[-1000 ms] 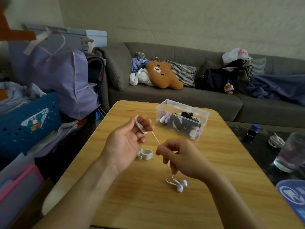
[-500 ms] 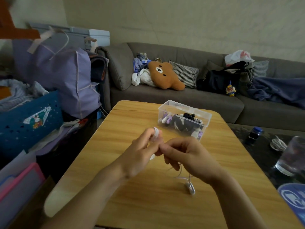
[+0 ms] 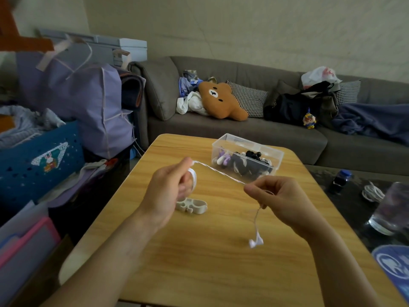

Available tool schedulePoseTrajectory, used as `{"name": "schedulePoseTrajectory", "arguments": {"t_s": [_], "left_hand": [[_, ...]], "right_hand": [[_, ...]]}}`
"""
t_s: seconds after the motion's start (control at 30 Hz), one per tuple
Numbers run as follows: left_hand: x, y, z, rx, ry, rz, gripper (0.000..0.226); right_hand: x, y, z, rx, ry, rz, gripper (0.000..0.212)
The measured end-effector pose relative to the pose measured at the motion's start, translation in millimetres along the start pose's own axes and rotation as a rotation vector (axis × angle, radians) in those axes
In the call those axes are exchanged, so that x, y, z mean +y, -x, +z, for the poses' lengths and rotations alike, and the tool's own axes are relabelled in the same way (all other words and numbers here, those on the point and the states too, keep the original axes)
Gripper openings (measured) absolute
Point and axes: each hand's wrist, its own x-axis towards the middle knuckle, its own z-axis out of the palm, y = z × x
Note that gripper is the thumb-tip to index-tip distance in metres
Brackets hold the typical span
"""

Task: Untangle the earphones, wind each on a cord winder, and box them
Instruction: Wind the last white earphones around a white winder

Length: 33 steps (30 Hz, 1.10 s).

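My left hand grips a white cord winder with white earphone cord wound on it. The cord runs taut to the right, where my right hand pinches it. Below that hand the cord hangs down, and the white earbuds dangle just above the wooden table. A second white cord winder lies on the table under my left hand. The clear plastic box stands behind the hands, holding several wound earphones in white, purple and black.
A dark side table on the right carries a glass of water, a small blue-capped bottle and a coiled white cable. A grey sofa with cushions and bags is behind. Bags and a blue crate crowd the left.
My hands were close together half a second ago. Now they have drawn apart, the cord is stretched straight between them, and the earbuds have swung to the right and lifted off the table.
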Motion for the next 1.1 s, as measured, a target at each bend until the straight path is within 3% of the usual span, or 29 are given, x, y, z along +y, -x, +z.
{"name": "schedulePoseTrajectory", "arguments": {"t_s": [0.1,0.23,0.3,0.47,0.53,0.6,0.67,0.77,0.83,0.93,1.1], "left_hand": [[-3.9,-4.5,-5.6,0.150,0.131,-0.068,0.049],[-7.5,-5.9,-10.5,0.261,0.208,-0.127,0.048],[-8.6,-6.8,-12.3,0.318,0.228,-0.143,0.048],[-9.5,-7.8,-11.3,0.371,0.101,-0.097,0.047],[-8.9,-6.0,-7.3,0.319,0.018,-0.050,0.048],[-8.9,-2.7,-3.1,0.167,-0.090,-0.016,0.047],[-9.2,1.2,3.7,-0.016,-0.209,-0.015,0.048],[-9.5,6.0,12.5,-0.144,-0.156,-0.076,0.047],[-8.8,7.6,15.0,-0.223,-0.113,-0.088,0.048],[-9.7,7.6,15.2,-0.263,-0.111,-0.154,0.050],[-6.0,7.3,17.1,-0.260,-0.086,-0.225,0.041]], "right_hand": [[8.7,-3.6,-3.3,0.109,0.050,0.033,0.023],[11.8,-5.6,-4.9,0.117,-0.243,0.098,0.025],[13.2,-5.5,-6.3,0.177,-0.270,0.093,0.025],[20.9,-9.1,-7.4,0.372,0.098,0.066,0.012],[22.5,-10.7,1.3,0.389,0.246,0.014,0.013],[16.1,-10.3,16.8,0.349,0.196,-0.103,0.021],[5.9,-6.8,34.2,0.178,0.067,-0.207,0.030],[-5.8,-0.6,53.1,-0.080,-0.030,-0.236,0.031],[-7.2,0.3,57.6,-0.054,0.034,-0.244,0.016],[-4.6,-0.9,56.0,0.051,0.043,-0.234,0.018],[-6.6,-0.4,45.5,0.017,-0.151,-0.174,0.017]]}}
